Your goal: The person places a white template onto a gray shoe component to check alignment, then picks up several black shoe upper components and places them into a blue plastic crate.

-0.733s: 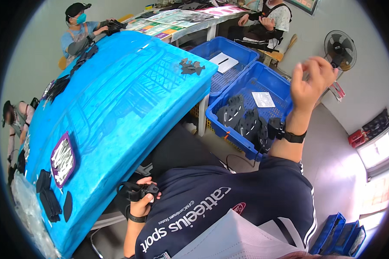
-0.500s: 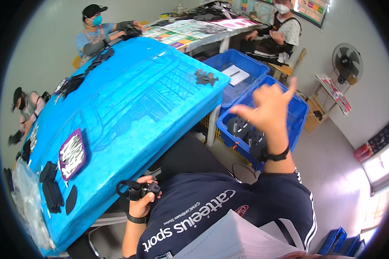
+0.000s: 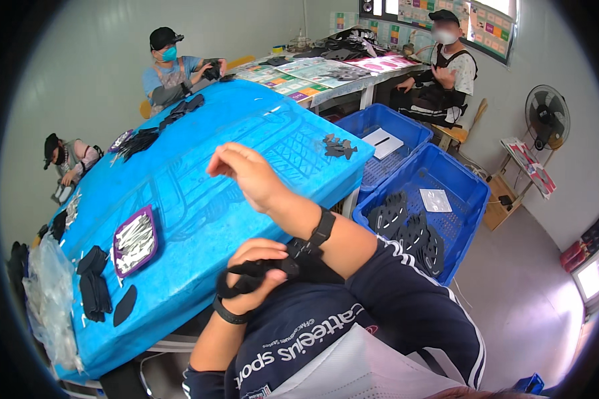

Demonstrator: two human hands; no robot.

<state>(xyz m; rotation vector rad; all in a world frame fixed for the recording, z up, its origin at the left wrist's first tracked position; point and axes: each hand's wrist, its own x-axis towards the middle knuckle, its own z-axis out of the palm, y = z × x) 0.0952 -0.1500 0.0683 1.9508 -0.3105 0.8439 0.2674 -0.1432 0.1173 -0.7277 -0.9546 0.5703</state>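
We are gripping a black strap piece in our left hand, fingers clamped around it close to the chest, probably to keep it steady. Our right hand is hanging raised above the blue table, fingers loosely curled and holding nothing. A tray of small white parts is lying on the table, with two blue crates standing beside it.

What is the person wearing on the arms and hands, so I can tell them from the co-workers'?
Both hands are bare, no gloves. The left hand has a thin black band at the wrist. The right hand has a wider black strap on its wrist. Both forearms are uncovered; dark navy short sleeves with thin white piping begin at the upper arms.
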